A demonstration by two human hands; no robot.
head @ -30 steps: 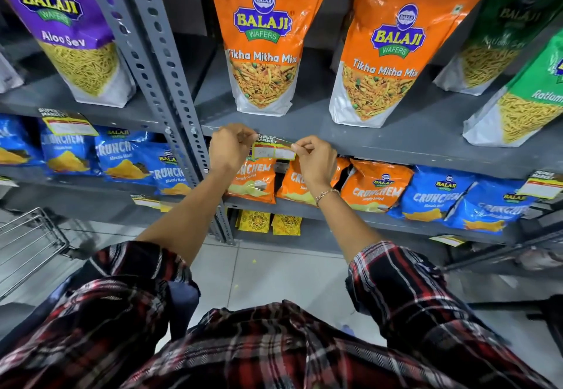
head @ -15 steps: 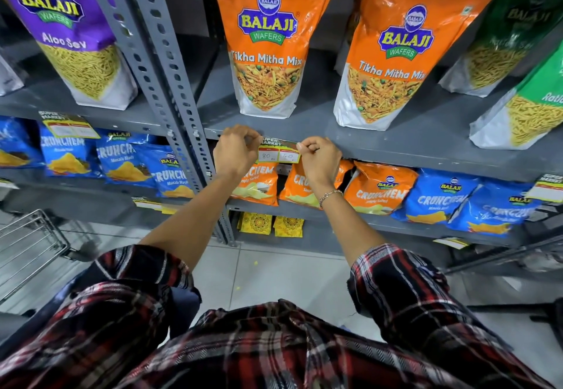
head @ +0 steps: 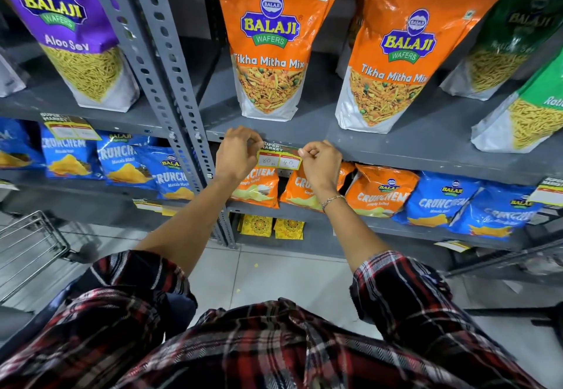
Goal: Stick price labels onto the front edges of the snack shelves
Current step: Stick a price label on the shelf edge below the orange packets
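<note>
Two Tikha Mitha Mix bags [head: 271, 53]; three orange Crunchem packets [head: 380, 193]; two hands [head: 237, 154].

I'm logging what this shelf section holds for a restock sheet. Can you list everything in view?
Tikha Mitha Mix bags: two, orange, upper shelf.
Aloo Sev bag: one, purple, upper left.
Green bags: two, upper right.
Orange Crunchem packs: three, middle shelf.
Blue Crunchem packs: several, middle shelf, both sides.
Yellow packets: two, lowest shelf.
Price label: held at shelf edge.
Wire cart: left.
Left hand, right hand: pinching the label's ends.
</note>
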